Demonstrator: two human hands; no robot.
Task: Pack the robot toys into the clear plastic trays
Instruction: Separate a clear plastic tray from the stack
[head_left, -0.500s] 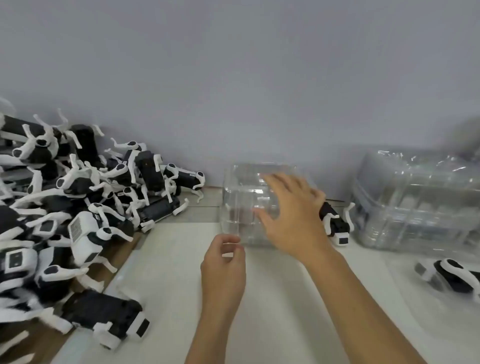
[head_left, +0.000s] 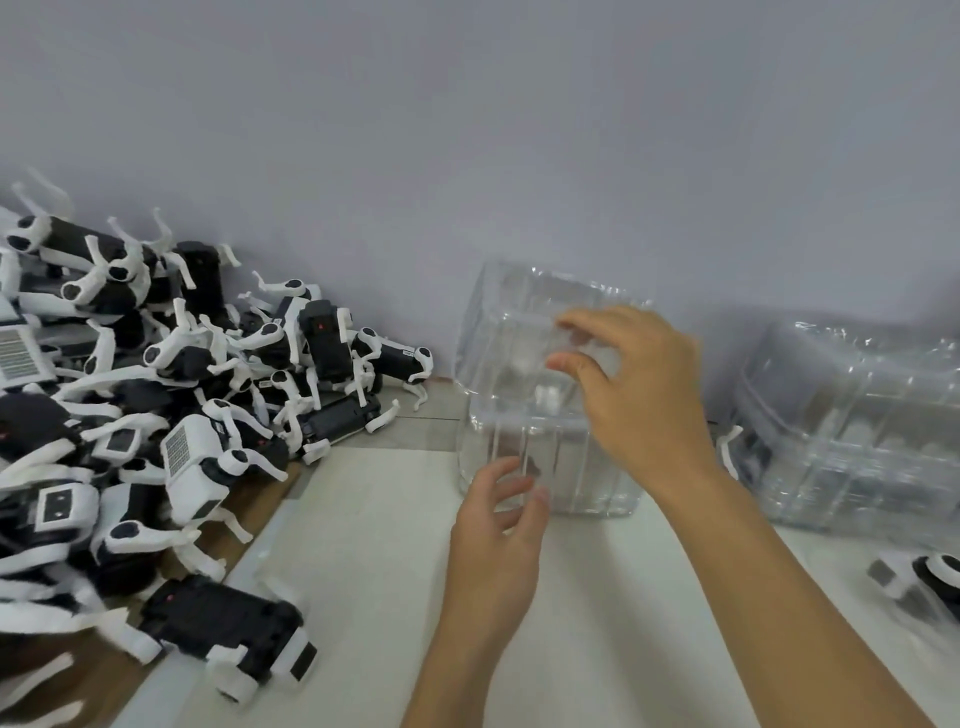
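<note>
Hidden or unclear: the stack of clear plastic trays (head_left: 545, 410) at the middle is see-through and glary, so how many trays it holds cannot be told; a dark toy (head_left: 748, 452) behind the right forearm is mostly covered; the toy at the right edge (head_left: 930, 577) is cut off and blurred.
Right hand (head_left: 639, 395): over the upper part of the tray stack, fingers spread and bent; grip medium-wide, fingertips on the top tray's surface; a firm hold cannot be confirmed.
Left hand (head_left: 498, 540): at the stack's lower front edge, fingers loosely curled; fingertips blurred, contact with the plastic cannot be told.
Tray stack position: on the white counter (head_left: 363, 571), against the grey wall (head_left: 519, 130).
Robot toys: black and white heap (head_left: 156, 405) on the left, several blurred and cut off at the frame edge.
Second trays (head_left: 857, 426): large clear pile on the right, contents unreadable.
</note>
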